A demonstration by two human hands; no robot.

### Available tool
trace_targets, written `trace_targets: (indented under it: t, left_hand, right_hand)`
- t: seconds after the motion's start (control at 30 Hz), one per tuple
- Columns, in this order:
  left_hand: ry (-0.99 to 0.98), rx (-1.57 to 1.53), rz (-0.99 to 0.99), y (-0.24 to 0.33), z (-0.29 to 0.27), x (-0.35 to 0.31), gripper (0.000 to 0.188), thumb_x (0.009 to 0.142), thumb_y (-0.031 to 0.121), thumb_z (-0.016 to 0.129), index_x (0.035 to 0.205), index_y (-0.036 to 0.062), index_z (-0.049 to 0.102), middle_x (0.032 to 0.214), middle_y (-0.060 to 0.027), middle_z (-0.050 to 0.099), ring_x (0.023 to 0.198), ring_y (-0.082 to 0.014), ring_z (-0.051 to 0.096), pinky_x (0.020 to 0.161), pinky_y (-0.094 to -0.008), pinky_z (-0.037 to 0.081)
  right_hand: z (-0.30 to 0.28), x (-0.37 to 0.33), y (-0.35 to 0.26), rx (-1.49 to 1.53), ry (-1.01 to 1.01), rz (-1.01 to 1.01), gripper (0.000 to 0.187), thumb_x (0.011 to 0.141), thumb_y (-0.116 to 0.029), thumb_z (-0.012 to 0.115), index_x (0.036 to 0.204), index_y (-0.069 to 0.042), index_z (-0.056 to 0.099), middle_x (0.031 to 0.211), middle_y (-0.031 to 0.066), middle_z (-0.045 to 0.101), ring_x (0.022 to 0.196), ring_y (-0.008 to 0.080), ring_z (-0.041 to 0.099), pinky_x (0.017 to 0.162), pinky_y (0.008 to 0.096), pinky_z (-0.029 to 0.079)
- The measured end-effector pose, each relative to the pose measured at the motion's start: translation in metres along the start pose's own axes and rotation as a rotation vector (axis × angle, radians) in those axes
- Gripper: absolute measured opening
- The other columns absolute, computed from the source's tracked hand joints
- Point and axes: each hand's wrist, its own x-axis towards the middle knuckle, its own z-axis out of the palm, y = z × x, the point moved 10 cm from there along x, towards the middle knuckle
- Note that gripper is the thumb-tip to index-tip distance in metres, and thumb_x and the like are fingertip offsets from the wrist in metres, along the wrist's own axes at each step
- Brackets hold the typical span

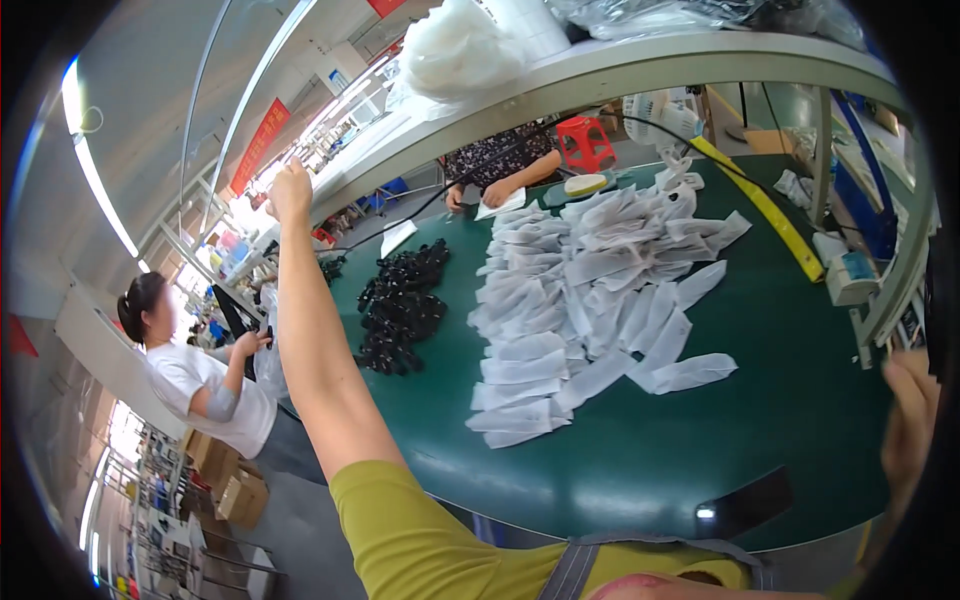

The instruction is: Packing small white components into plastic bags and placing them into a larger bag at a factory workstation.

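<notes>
My left hand is raised far out on the left, by the end of the overhead shelf. Its fingers are curled closed; whatever they hold, if anything, is hidden. At the right rim my right hand is smeared by motion beside the table's frame, and its finger state is unclear. Between my arms, on the green table, lie overlapping rows of thin white translucent sleeve-like packets. A heap of small shiny black parts sits left of them. A dark flat phone-like slab rests near the front edge.
The overhead shelf carries white bagged material. A person's hands work with white pieces at the far side. Another person stands at left. A yellow strip, fan and red stool are farther back.
</notes>
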Motion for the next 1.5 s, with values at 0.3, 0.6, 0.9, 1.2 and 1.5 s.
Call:
trace_targets:
  t: [0.3, 0.6, 0.9, 1.2, 1.5]
  left_hand:
    - [0.069, 0.241, 0.397, 0.012, 0.009, 0.01, 0.033, 0.089, 0.043, 0.057, 0.106, 0.0192, 0.073, 0.113, -0.0112, 0.067, 0.109, -0.0349, 0.06, 0.095, -0.0526, 0.039]
    - [0.199, 0.667, 0.422, 0.039, -0.003, -0.001, 0.037, 0.093, 0.036, 0.053, 0.087, 0.0062, 0.075, 0.087, -0.0079, 0.072, 0.087, -0.0308, 0.067, 0.085, -0.0483, 0.044]
    - [0.668, 0.217, 0.641, 0.096, -0.068, -0.024, 0.014, 0.09, 0.023, 0.058, 0.093, 0.0132, 0.068, 0.092, -0.0068, 0.069, 0.092, -0.0273, 0.065, 0.081, -0.0481, 0.045]
    - [0.368, -1.057, -0.016, -0.001, -0.045, 0.064, 0.016, 0.089, 0.006, 0.053, 0.1, -0.0057, 0.053, 0.084, -0.0178, 0.064, 0.068, -0.0239, 0.067, 0.062, -0.0331, 0.059]
    - [0.284, -1.434, 0.553, 0.116, -0.128, -0.025, 0.021, 0.095, 0.006, 0.057, 0.113, 0.0001, 0.048, 0.102, -0.0185, 0.065, 0.091, -0.027, 0.068, 0.072, -0.0348, 0.061]
  right_hand:
    - [0.126, 0.077, -0.068, 0.196, -0.121, -0.027, 0.024, 0.068, 0.003, 0.063, 0.091, 0.001, 0.061, 0.081, 0.0118, 0.058, 0.069, 0.0271, 0.057, 0.061, 0.0368, 0.044]
    - [0.177, 0.085, -0.075, 0.287, -0.173, -0.024, 0.019, 0.071, 0.003, 0.065, 0.089, -0.003, 0.062, 0.082, 0.0077, 0.058, 0.072, 0.0245, 0.057, 0.064, 0.0361, 0.043]
    - [0.203, 0.071, -0.066, 0.325, -0.256, 0.021, 0.018, 0.072, 0.002, 0.065, 0.089, -0.005, 0.061, 0.081, 0.0068, 0.057, 0.074, 0.024, 0.058, 0.065, 0.0362, 0.044]
    - [0.212, 0.072, -0.066, 0.392, -0.295, -0.016, 0.014, 0.075, 0.0, 0.063, 0.088, -0.005, 0.06, 0.08, 0.0074, 0.056, 0.072, 0.0242, 0.058, 0.064, 0.0358, 0.044]
    - [0.209, 0.062, -0.067, 0.454, -0.287, -0.046, 0.014, 0.075, 0.0, 0.063, 0.088, -0.004, 0.058, 0.079, 0.0089, 0.056, 0.074, 0.0265, 0.059, 0.065, 0.0374, 0.046]
